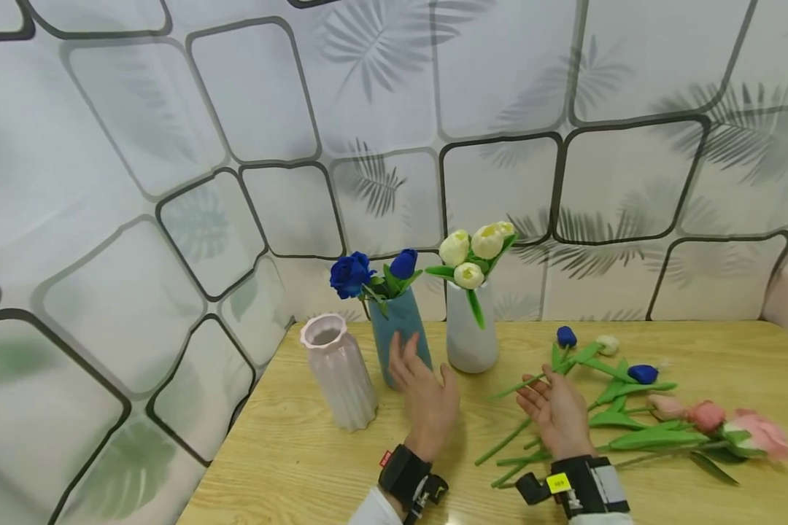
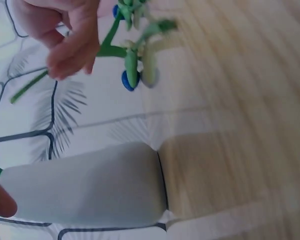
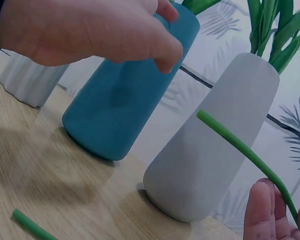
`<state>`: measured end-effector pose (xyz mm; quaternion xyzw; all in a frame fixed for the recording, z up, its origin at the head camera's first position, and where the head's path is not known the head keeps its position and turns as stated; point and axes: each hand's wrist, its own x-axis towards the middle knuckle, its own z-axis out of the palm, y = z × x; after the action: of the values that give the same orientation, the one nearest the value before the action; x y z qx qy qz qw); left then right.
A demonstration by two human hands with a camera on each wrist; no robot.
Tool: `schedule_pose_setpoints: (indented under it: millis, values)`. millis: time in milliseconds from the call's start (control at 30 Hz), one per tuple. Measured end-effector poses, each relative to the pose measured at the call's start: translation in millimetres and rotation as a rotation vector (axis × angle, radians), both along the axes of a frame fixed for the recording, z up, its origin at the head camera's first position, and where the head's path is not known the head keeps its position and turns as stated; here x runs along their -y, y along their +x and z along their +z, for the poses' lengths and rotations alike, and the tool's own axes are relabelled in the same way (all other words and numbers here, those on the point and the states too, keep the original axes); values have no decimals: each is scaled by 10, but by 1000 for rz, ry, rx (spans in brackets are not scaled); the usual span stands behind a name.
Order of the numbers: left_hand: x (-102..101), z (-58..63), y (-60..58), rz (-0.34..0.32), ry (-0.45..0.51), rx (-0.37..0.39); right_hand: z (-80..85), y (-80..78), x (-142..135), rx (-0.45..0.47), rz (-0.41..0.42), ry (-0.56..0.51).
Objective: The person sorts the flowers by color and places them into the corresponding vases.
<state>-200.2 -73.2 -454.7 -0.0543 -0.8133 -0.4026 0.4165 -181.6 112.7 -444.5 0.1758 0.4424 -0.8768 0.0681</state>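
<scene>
My right hand point(image 1: 554, 412) pinches a green tulip stem point(image 3: 242, 149) between thumb and fingers; its cut end points left, toward the white vase point(image 1: 470, 339). Beyond the fingertips are leaves, a blue tulip bud point(image 1: 567, 336) and a white one point(image 1: 607, 345); I cannot tell which bud belongs to the held stem. My left hand point(image 1: 427, 397) has its fingers extended and overlaps the lower part of the teal vase point(image 1: 394, 328). That vase holds a blue rose point(image 1: 351, 275) and a blue tulip point(image 1: 403, 264). White tulips point(image 1: 470, 251) stand in the white vase.
A pale pink fluted vase point(image 1: 341, 379) with no flowers stands at the left. On the wooden table point(image 1: 289, 474), right of and beneath the right hand, lie another blue tulip point(image 1: 642, 374), pink flowers point(image 1: 705, 415) and several green stems. A patterned curtain point(image 1: 381, 95) hangs behind.
</scene>
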Motion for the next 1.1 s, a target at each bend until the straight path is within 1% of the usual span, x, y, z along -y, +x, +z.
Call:
schedule_pose_setpoints:
  millis: [33,100,167,233,300,400,500,533,600,700,800,867,900,967,1100]
  values:
    - [-18,11,7,-47,12,37,-4,4,-11,-1,-12,-23]
    - [-48,37,9,-139,49,149,-17,7,-38,-4,-29,-71]
    - [-74,49,-38,-234,89,268,-25,-1,-72,-8,-40,-84]
    - [-82,48,-103,-301,122,375,-32,-9,-99,-7,-37,-91]
    - [-76,38,-174,-351,148,449,-34,-19,-115,-8,-20,-101]
    - [-56,12,-282,-400,152,520,-15,-36,-129,-46,20,-170]
    - [-53,5,-379,-429,130,558,15,-44,-148,-132,70,-262]
    - [-57,4,-410,-432,119,565,23,-44,-154,-169,88,-277]
    - [-74,13,-463,-430,108,579,36,-37,-161,-232,118,-270]
    - [-77,14,-505,-415,109,607,35,-35,-128,-262,143,-203]
    - [-86,15,-528,-405,113,616,37,-37,-80,-255,144,-78]
    - [-94,23,-540,-411,115,606,46,-38,-53,-256,126,10]
    - [-99,26,-546,-417,117,596,56,-35,-46,-265,107,57]
    - [-112,33,-558,-428,114,584,83,-25,-31,-287,41,157]
    - [-141,30,-568,-422,103,604,155,6,-1,-377,-156,362]
